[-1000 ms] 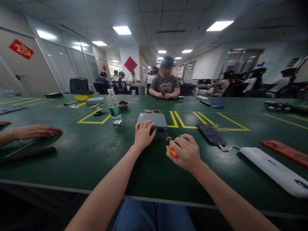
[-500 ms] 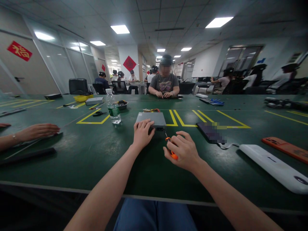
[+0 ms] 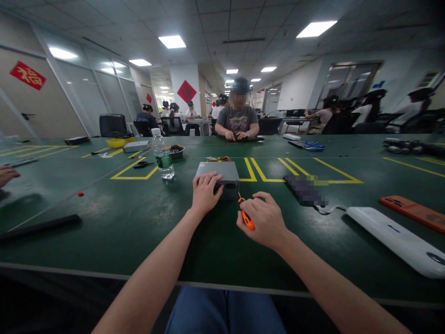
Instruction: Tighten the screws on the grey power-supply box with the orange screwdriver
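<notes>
A grey metal power supply (image 3: pixel 222 170) lies flat on the green table, its socket side facing me and coloured wires showing behind it. My left hand (image 3: pixel 206 191) grips its near left part, fingers over the top and thumb against the front. In my right hand (image 3: pixel 264 218) is a screwdriver (image 3: pixel 247 219) with an orange and black handle, the fingers closed around it. Its thin shaft points up and away to the front right corner of the power supply. Whether the tip sits in a screw is too small to tell.
Left of the power supply stands a water bottle (image 3: pixel 162 155), near a round bowl (image 3: pixel 176 150). On the right lie a dark phone (image 3: pixel 301 191), a white power bank (image 3: pixel 392 239) and an orange phone case (image 3: pixel 413 211). Another person's hand (image 3: pixel 7 175) is at the far left.
The neighbour's arm on the left has drawn back toward the edge, uncovering a small red item. My right fingers have shifted slightly on the screwdriver; my left hand stays put.
</notes>
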Available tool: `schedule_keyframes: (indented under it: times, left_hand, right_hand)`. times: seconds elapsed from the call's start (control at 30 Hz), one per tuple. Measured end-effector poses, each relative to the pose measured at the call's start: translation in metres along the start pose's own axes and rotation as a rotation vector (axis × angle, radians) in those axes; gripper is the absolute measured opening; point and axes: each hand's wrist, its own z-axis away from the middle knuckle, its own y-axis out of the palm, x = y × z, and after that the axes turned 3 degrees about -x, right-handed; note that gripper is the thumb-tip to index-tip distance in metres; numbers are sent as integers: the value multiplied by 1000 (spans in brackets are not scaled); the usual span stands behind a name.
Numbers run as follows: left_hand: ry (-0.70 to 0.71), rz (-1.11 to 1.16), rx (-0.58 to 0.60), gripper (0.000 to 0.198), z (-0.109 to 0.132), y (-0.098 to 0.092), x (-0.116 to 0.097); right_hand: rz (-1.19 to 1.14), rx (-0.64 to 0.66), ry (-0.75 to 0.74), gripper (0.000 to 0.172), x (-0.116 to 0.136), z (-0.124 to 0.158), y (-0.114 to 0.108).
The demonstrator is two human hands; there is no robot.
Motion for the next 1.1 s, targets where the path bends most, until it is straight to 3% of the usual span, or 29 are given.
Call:
schedule_keyframes:
  times: [0.2, 0.5, 0.8, 1.1]
  left_hand:
    - [4, 2, -10, 29, 0, 1, 0]
    - [-1, -9, -39, 30, 3, 0, -3]
    - [-21, -32, -40, 30, 5, -1, -8]
    - [-49, -42, -11, 31, 5, -3, -16]
  right_hand:
    - [36, 72, -58, 9, 5, 0, 2]
    - [-15, -68, -10, 12, -1, 2, 4]
    - [21, -93, -44, 15, 2, 19, 19]
    - [82, -76, 112, 15, 15, 29, 12]
